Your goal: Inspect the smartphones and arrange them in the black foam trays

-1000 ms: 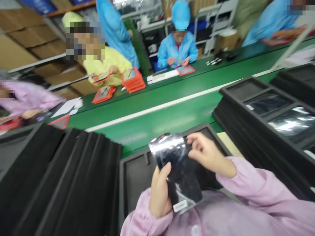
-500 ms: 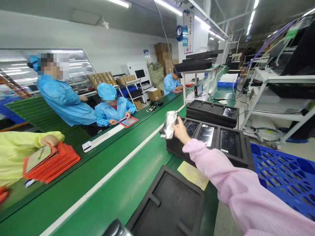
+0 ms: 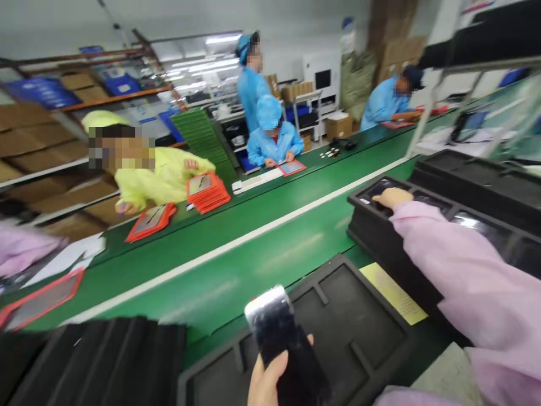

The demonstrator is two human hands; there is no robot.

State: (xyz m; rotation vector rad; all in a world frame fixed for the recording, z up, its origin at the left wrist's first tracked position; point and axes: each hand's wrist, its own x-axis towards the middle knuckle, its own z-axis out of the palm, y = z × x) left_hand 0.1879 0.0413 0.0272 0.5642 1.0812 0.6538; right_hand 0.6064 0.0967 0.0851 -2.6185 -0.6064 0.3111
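Observation:
My left hand at the bottom edge is closed round a dark flat panel in a shiny clear bag, held upright over an empty black foam tray. My right hand reaches out to the right and lies palm down, fingers flat, in the left-end pocket of a stacked black tray. Other pockets of that tray hold glossy bagged panels. What lies under the right hand is hidden.
A green conveyor belt with a white line runs diagonally past. Across it sit workers in yellow and blue with orange-framed tablets. A yellow paper lies between the trays. Stacked black trays stand at bottom left.
My right hand carried a silver bag from my lap out over the stacked tray and has now come down flat into its left pocket. My left hand has kept hold of a dark panel.

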